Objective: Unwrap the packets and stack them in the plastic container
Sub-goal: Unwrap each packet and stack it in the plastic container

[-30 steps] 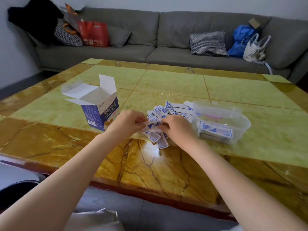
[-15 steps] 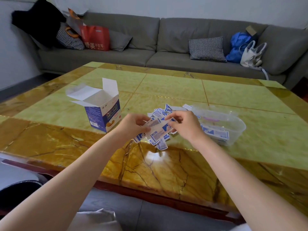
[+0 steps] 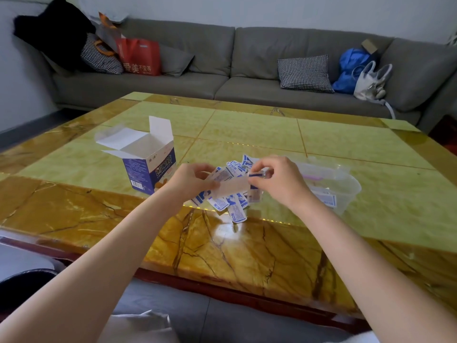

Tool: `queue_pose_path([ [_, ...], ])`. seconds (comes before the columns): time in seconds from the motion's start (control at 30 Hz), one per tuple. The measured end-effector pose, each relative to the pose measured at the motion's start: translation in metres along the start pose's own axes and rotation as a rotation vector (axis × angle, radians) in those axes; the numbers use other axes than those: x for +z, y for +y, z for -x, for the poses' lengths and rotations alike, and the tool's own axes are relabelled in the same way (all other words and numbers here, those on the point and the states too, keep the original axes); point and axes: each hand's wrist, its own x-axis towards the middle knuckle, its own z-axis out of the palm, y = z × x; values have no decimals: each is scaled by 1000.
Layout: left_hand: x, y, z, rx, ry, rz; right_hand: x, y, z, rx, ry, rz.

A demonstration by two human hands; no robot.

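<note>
Both hands have drawn apart since a moment ago; left hand (image 3: 191,180) and right hand (image 3: 277,180) pinch opposite ends of a packet (image 3: 231,186), lying left-right above the pile (image 3: 227,201); container (image 3: 346,191) sits right, nearer the right hand.

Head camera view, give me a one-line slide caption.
Both hands peel a packet open above the pile, beside the plastic container.
</note>
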Motion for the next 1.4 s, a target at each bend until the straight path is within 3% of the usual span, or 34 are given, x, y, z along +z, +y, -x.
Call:
queue_pose_path([
  [0.17, 7, 11, 7, 49, -74, 123, 6, -4, 3, -62, -130, 107],
  [0.37, -5, 5, 3, -75, 165, 226, 7, 3, 2, -95, -127, 295],
  [0.53, -5, 7, 6, 13, 97, 61, -2, -4, -2, -137, 48, 122],
  [0.63, 2, 12, 9, 50, -5, 13, -2, -4, -4, -74, -20, 49],
  [0.77, 10, 13, 9, 82, -76, 17, -2, -5, 0, 120, -164, -249],
  [1.0, 16, 15, 6, 100, -25, 57, -12, -7, 3, 126, -79, -454],
  [1.2, 21, 19, 6, 103, -29, 77, -8, -13, 9, -18, -169, -94],
  [1.4, 17, 15, 5, -93, -98, 341, -4, -7, 8, -120, 35, 89],
])
